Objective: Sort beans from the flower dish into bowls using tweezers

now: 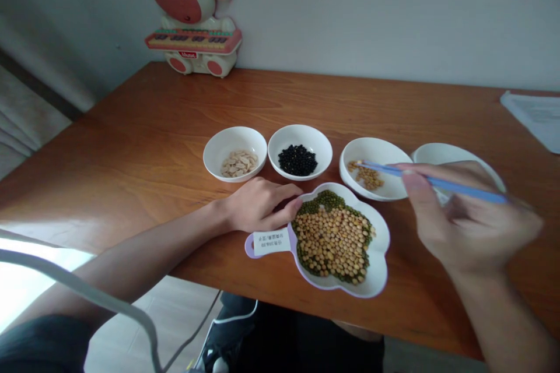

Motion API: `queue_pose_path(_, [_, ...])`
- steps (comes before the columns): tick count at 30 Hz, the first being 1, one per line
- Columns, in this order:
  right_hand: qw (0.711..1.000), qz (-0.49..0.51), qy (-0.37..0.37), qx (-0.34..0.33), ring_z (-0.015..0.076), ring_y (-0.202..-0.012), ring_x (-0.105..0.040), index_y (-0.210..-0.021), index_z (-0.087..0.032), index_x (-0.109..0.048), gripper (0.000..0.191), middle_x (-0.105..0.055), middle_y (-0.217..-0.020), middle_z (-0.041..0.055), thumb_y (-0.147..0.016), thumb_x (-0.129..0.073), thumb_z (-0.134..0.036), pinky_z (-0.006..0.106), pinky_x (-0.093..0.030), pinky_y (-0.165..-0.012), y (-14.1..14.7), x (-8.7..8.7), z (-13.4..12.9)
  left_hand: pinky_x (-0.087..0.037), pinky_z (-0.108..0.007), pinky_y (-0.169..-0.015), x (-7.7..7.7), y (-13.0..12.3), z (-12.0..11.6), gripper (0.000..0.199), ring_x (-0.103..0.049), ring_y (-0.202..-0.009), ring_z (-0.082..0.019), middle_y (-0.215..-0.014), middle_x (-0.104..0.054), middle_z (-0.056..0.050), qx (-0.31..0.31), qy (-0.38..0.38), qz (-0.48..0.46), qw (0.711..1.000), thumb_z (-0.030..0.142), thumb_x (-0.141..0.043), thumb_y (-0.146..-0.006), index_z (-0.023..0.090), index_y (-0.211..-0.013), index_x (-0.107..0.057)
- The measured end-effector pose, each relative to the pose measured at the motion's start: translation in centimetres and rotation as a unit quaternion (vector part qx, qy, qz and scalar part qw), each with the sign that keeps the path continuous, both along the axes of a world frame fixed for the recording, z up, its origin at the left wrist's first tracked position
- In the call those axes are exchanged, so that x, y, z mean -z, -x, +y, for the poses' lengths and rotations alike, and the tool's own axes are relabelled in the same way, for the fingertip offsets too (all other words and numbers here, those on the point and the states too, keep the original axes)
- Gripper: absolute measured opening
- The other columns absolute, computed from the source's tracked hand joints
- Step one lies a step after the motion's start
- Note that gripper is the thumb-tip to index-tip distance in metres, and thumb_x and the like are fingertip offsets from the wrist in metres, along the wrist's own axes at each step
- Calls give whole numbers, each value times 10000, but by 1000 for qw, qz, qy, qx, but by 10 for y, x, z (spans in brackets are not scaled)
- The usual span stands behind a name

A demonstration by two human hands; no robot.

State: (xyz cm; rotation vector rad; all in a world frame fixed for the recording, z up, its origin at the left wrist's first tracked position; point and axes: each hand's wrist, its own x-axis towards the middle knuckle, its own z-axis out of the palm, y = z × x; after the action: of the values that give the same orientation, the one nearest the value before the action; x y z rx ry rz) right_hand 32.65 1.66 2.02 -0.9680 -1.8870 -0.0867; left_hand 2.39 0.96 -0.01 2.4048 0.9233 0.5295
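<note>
My left hand (pixel 262 204) pinches the upper left rim of a white flower-shaped dish (pixel 380 253) with a lilac edge and a labelled handle. Yellow soybeans (pixel 335 239) and green mung beans (pixel 330 199) fill much of it. In my right hand (pixel 472 215), somewhat blurred, are thin blue chopsticks (pixel 389 169). Their tips are inside a white bowl (pixel 396 189) with some soybeans (pixel 370 178) at its bottom. I cannot tell whether a bean is between the tips. Behind the right hand is another white bowl (pixel 455 151), its inside mostly hidden.
To the left are a white bowl (pixel 212 154) of pale flat seeds (pixel 240 163) and a white bowl (pixel 324 148) of black beans (pixel 297 160). A cow-shaped toy piano (pixel 192 41) stands against the wall. Paper (pixel 536 116) lies far right. A grey cable (pixel 87 285) crosses the lower left.
</note>
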Motion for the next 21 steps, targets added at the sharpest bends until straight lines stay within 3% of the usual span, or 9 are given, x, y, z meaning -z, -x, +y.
queue_pose_path(2, [997,26,30,73,314,-955,-752,-1176,-323,-791,331,-807,-1038,41,-894,-750,-155,493,-578,-849,-10,2,4,-505,-270,-581,0,0,0,365,-732,-665,-170,-821,-780,-75,2,-2,-1,1000,307,-406,-1076,107,-1155,-700])
queue_pose_path(3, [995,43,11,90,328,-929,-757,-1134,-321,-808,275,-807,-1000,41,-893,-759,-196,513,-585,-838,-14,3,6,-508,-270,-583,0,0,0,362,-734,-667,-170,-822,-781,-74,3,-2,-2,1000,304,-405,-1076,107,-1151,-699])
queue_pose_path(4, [992,35,46,109,338,-1001,-754,-1171,-335,-796,281,-803,-1053,40,-924,-726,-219,540,-586,-900,-16,4,8,-509,-269,-584,0,0,0,359,-733,-665,-169,-818,-780,-72,4,-1,-2,1000,299,-403,-1075,108,-1148,-698])
queue_pose_path(6, [992,42,43,108,337,-996,-756,-1162,-335,-795,262,-798,-1061,37,-928,-723,-244,557,-592,-907,-18,6,11,-506,-269,-576,-1,0,0,352,-725,-648,-166,-799,-773,-66,3,-4,-1,1000,288,-400,-1073,111,-1144,-696])
queue_pose_path(9, [997,37,30,58,305,-940,-755,-1142,-312,-792,268,-799,-1027,35,-903,-746,-199,500,-596,-837,-16,4,11,-508,-270,-573,-2,0,0,353,-723,-644,-168,-792,-771,-67,2,-11,0,1000,293,-400,-1074,112,-1143,-696])
queue_pose_path(12, [996,-8,37,-80,220,-793,-734,-1091,-306,-779,301,-805,-945,-3,-862,-766,-111,413,-574,-736,-10,-3,10,-512,-270,-578,-2,0,0,361,-727,-648,-170,-800,-773,-71,3,-13,0,1000,303,-401,-1079,110,-1141,-700])
queue_pose_path(15, [975,-73,85,-190,183,-794,-726,-1059,-276,-758,278,-816,-941,-18,-861,-756,-80,387,-568,-780,-5,-6,8,-502,-269,-564,-1,0,0,365,-719,-627,-166,-780,-769,-67,2,-14,-2,1000,303,-401,-1079,108,-1132,-705])
queue_pose_path(21, [964,-116,97,-220,176,-804,-684,-1044,-253,-750,227,-811,-917,-8,-862,-778,-120,383,-543,-761,-3,2,8,-500,-266,-567,-1,0,-1,360,-730,-642,-166,-800,-779,-70,-1,-17,-3,1000,302,-413,-1075,105,-1128,-710])
